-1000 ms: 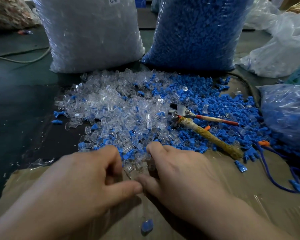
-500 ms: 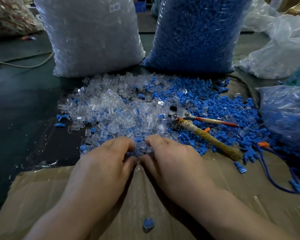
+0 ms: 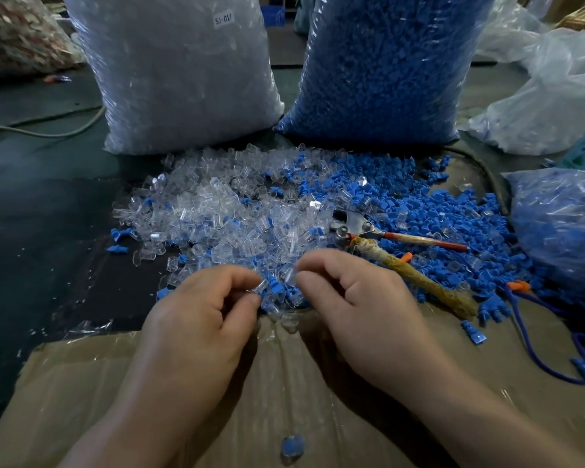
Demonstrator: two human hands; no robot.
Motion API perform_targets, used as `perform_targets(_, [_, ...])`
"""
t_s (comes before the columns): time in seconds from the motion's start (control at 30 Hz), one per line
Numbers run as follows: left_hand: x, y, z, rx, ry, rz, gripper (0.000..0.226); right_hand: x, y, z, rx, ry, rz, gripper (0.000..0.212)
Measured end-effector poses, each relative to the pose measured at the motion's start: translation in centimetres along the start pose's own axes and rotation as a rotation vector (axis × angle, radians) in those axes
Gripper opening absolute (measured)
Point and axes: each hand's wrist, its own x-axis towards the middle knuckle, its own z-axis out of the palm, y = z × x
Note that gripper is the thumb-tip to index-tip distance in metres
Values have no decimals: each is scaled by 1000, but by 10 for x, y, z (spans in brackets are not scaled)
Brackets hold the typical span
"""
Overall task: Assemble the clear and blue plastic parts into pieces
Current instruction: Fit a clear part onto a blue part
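A heap of clear plastic parts [image 3: 217, 211] spreads across the dark mat, merging on the right into a heap of blue plastic parts [image 3: 429, 204]. At the heap's near edge my left hand [image 3: 200, 319] pinches a small clear part [image 3: 260, 286] between thumb and forefinger. My right hand [image 3: 358, 305] pinches another clear part [image 3: 289, 275] just opposite. A blue part [image 3: 275, 286] lies between the two hands; whether either hand holds it I cannot tell. One joined clear-and-blue piece [image 3: 291, 447] lies on the cardboard near me.
Two tall bags stand behind the heaps: clear parts [image 3: 179, 72] left, blue parts [image 3: 385, 65] right. Pliers [image 3: 385, 241] with wrapped handles lie in the blue heap. Another bag [image 3: 564, 231] sits far right, a blue cord [image 3: 534, 332] beside it. Taped cardboard [image 3: 81, 383] covers the near surface.
Both hands moved forward from the cardboard to the heap's near edge, then drew slightly apart, each now pinching a clear part.
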Motion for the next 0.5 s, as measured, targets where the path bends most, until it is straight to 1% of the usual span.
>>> perform_targets(0.1, [2,-2,2,-214,16,-75,24,-1,-6,-1,351,-70,157,3])
perform_targets(0.17, [3,-2,3,-277,12,-99,28,-1,-8,0,549,-145,250,5])
perform_targets(0.23, [3,-3,3,-293,0,-106,30,0,-9,0,642,-183,286,8])
perform_targets(0.33, [2,-4,3,-281,4,-97,29,1,-9,0,778,-196,314,12])
perform_targets(0.5, [2,-3,3,-273,41,-72,25,1,-7,4,1022,-283,350,13])
